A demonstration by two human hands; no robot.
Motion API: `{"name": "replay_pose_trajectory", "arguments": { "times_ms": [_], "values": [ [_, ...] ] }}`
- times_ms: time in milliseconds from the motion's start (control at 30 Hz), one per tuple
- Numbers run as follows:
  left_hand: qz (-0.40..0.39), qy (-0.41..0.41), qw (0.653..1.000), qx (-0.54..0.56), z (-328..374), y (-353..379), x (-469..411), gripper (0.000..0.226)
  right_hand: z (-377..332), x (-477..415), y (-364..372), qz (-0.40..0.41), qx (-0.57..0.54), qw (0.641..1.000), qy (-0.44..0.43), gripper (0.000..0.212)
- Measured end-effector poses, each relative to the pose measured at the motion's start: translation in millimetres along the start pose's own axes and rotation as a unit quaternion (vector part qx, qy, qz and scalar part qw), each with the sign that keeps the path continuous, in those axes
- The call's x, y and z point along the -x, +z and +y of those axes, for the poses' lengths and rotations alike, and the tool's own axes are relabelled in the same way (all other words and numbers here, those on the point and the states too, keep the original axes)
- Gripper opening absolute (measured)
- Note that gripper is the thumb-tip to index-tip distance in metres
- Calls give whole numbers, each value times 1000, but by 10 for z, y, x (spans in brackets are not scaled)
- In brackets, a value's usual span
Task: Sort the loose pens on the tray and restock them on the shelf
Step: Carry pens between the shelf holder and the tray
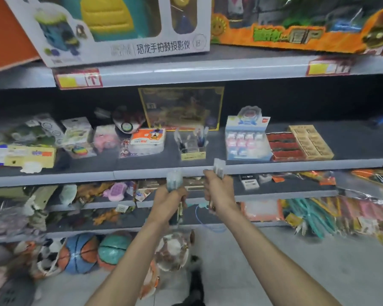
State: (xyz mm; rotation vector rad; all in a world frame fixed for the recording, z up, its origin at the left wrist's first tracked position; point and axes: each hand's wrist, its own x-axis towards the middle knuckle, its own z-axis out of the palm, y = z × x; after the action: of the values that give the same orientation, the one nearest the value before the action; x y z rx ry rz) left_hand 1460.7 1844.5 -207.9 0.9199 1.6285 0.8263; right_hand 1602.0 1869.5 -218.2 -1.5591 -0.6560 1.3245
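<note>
My left hand (169,200) grips a bundle of pens (174,179) upright, their pale caps sticking out above my fist. My right hand (219,193) grips a second bundle of pens (219,167), whose tops reach the front edge of the middle shelf (274,167). Both hands are raised side by side just below that edge. Directly behind them on the shelf stands a clear pen holder (192,143) with a few pens upright in it. The frame is blurred, so the pens' colours are hard to tell. No tray is in view.
On the middle shelf a blue-white display box (247,138) and a red-and-tan box (299,143) stand right of the holder, an orange-white tin (147,140) left of it. Toy boxes fill the top shelf. Lower shelves hold toys; balls (82,252) lie on the floor.
</note>
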Motion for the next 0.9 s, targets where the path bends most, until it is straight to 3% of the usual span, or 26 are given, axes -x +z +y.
{"name": "replay_pose_trajectory", "arguments": {
  "times_ms": [200, 433, 533, 733, 900],
  "values": [
    [46, -38, 995, 78, 145, -105, -787, 12, -197, -791, 458, 44, -149, 987, 40, 31],
    [74, -81, 985, 133, 61, -227, -1554, 9, -321, -1504, 847, 116, -212, 970, 7, 24],
    [68, -91, 980, 165, 102, -269, -1769, 10, -308, -1642, 857, 151, -206, 967, -10, 14],
    [76, -69, 968, 229, 318, -279, -2175, 20, -317, -1711, 785, 189, -175, 965, -45, 28],
    [84, -45, 964, 248, 371, -249, -2311, 15, -315, -1695, 755, 205, -88, 973, -64, 20]
  ]
}}
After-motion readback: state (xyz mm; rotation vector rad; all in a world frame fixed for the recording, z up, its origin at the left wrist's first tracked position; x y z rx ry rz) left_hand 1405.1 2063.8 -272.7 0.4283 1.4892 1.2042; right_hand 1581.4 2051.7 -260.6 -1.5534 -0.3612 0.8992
